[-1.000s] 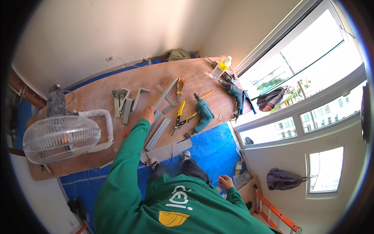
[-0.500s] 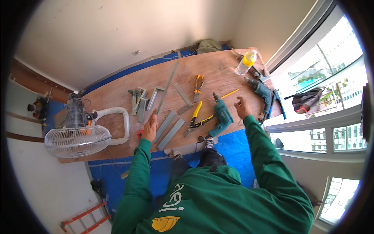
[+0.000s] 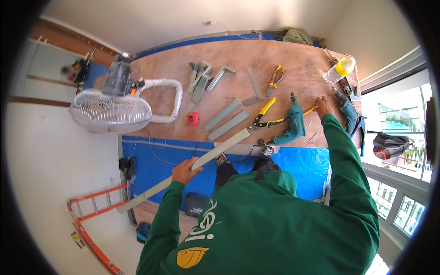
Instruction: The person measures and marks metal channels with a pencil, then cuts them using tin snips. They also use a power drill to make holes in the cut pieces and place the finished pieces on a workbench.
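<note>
My left hand (image 3: 185, 170) is closed around a long, pale metal channel (image 3: 222, 149). One end of that channel rests over the front edge of the wooden table (image 3: 160, 59), and the other slants down to the left past my forearm. At the table's right side, my right hand (image 3: 324, 106) has its fingers closed on a yellow pencil (image 3: 310, 110). Just left of the pencil lies a teal power drill (image 3: 295, 123). Beside the drill are yellow-handled tin snips (image 3: 261, 120), and two flat metal strips (image 3: 228, 125) lie next to the snips.
A caged fan (image 3: 110, 112) lies on the left of the table near a red tape measure (image 3: 193, 118). Short metal brackets (image 3: 200, 85), a square (image 3: 253, 87) and orange pliers (image 3: 275, 80) lie farther back. At right are a second drill (image 3: 347, 110) and a bottle (image 3: 338, 71).
The long channel has come off the tabletop in my left hand and swung toward me. My right hand has closed on the pencil that lay beside the drill. My view has shifted left.
</note>
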The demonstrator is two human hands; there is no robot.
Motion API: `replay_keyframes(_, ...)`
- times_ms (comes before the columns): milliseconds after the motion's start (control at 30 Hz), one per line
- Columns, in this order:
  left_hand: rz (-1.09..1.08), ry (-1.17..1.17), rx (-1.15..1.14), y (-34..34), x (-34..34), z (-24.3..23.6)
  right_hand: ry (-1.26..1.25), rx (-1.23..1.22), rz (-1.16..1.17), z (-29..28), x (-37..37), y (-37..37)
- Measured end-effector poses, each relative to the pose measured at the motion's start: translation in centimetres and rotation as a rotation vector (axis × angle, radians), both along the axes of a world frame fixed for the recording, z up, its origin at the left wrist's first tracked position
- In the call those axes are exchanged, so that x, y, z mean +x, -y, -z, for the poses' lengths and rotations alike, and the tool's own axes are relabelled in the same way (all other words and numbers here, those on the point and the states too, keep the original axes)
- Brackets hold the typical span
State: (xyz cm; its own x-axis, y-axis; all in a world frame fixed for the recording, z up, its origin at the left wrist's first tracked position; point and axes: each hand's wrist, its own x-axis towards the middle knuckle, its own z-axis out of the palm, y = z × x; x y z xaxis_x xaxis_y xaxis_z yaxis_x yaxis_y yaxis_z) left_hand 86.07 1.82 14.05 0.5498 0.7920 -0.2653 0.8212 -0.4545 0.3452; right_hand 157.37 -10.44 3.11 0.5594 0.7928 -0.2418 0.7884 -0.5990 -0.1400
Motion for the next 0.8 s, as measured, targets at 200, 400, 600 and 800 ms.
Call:
replay_keyframes(200, 0.035, 0.046, -0.057, -2.7, -0.2, 4.7, 0.246, -0.381, 0.066, 2.3, 4.8, 5.0)
replay_keyframes(400, -0.062, 0.083, -0.117, -0.8, -1.1, 5.8, 0.042, 0.074, 0.275, -3.5, -4.1, 1.6)
replay_keyframes(600, -0.004, 0.169, -0.142, -3.1, 0.3, 8.8, -0.018, 0.644, 0.298, -1.7, -6.9, 5.9)
replay_keyframes(800, -0.020, 0.276, -0.115, -3.1, 0.5, 8.7, -0.175, 0.640, 0.120, -1.8, -18.3, 5.2)
